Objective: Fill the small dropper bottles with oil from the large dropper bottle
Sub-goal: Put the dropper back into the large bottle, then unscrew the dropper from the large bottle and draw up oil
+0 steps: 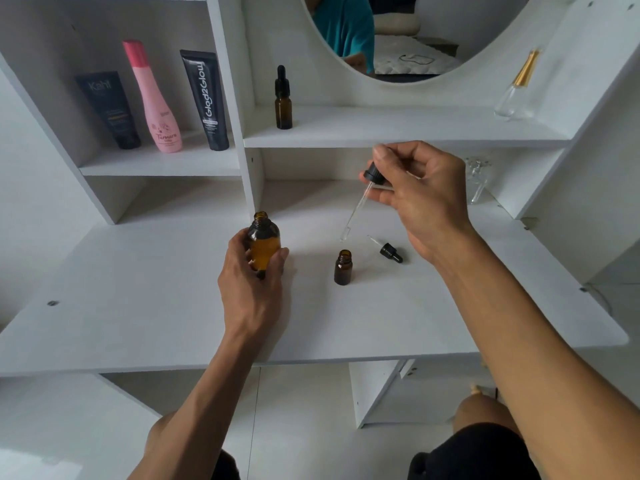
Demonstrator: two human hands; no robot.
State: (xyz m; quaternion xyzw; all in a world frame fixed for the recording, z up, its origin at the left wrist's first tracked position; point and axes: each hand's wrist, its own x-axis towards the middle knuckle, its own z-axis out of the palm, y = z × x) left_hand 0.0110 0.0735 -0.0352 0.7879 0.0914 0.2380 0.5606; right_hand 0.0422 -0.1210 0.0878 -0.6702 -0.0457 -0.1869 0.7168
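Over the white bench [138, 323], the left hand [251, 289] is wrapping around the large amber bottle [265, 242], keeping it upright with its neck uncapped, likely so it cannot tip while oil is being drawn. The right hand [420, 199] is pinching the black cap of the long dropper [360, 202], glass tube slanting down and left, its tip hanging just above and behind the open small bottle [343, 267]. That looks like lining up for a squeeze into the little neck; whether oil is sitting in the tube is too faint to tell. The small bottle's own dropper cap [389, 251] is lying on its side just to the right, parked clear of the opening. Up on the shelf [398, 129], a second small bottle [283, 98] is standing capped, apparently awaiting its turn or already done. Further left, three cosmetic containers [152, 102] are lining a side shelf, well apart. A clear glass bottle [516, 88] is leaning at the far right. Nothing is blocking the path between tip and neck; the narrow opening itself is the tricky part.
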